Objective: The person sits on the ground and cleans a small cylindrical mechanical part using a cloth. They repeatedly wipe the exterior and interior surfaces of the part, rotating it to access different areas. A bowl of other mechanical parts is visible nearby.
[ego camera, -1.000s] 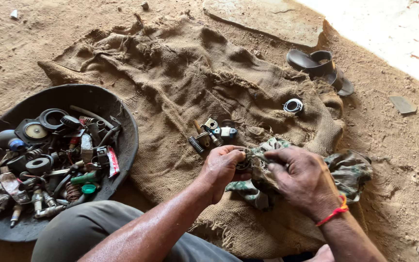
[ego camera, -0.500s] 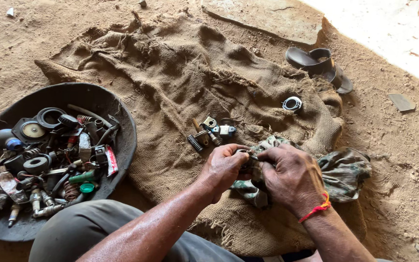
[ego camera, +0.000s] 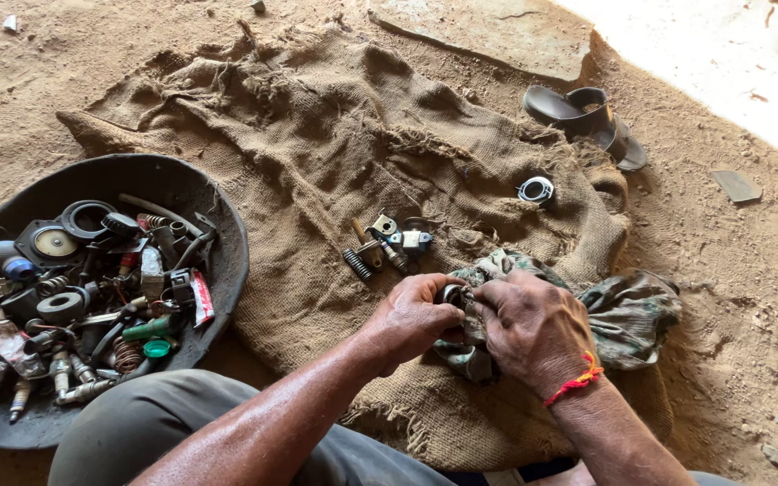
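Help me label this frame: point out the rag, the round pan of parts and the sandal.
rag [ego camera: 628, 315], head view, on the bare fold right of the hands.
round pan [ego camera: 227, 229], head view, on its dark right rim.
sandal [ego camera: 578, 108], head view, on its strap.

Daylight pours in from the upper right, where the ground [ego camera: 731, 63] glares nearly white and loses detail. My hands work in soft, even shade over the sacking [ego camera: 317, 162], with faint shadows beneath them. The pan [ego camera: 218, 207] at left sits dimmer, its far rim dark. Focus holds sharp throughout; no motion blur shows.
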